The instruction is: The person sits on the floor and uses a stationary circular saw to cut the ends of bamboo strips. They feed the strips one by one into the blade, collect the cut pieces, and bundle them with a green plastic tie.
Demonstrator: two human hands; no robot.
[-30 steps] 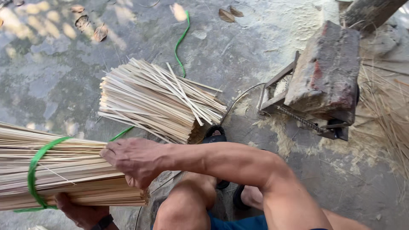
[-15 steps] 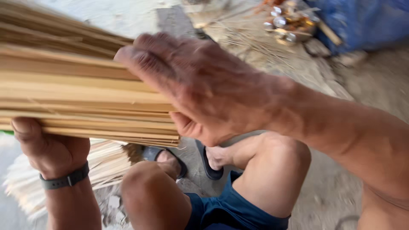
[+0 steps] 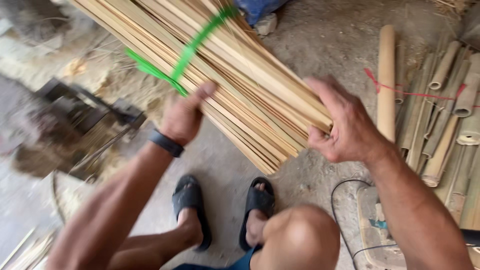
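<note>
1. Looking down from the head camera, we see a big bundle of thin bamboo strips [image 3: 240,85] held up over the floor [image 3: 320,45], slanting from the top left down to the middle.
2. We see a green strap [image 3: 192,47] going around the bundle near its upper part, with a loose green end hanging off it.
3. Our left hand [image 3: 182,117] is under the bundle, just below the green strap, with its grip curled and pressed up against the strips. It has a dark band [image 3: 166,143] on the wrist.
4. Our right hand [image 3: 345,125] is at the low end of the bundle, its grip closed around the ends of the strips.
5. We see two feet in black sandals [image 3: 257,200] on the floor below the bundle.
6. We see thick bamboo poles [image 3: 440,125] lying on the right, with a red string [image 3: 400,91] across them.
7. We see a blurry dark machine [image 3: 75,120] on the left.
</note>
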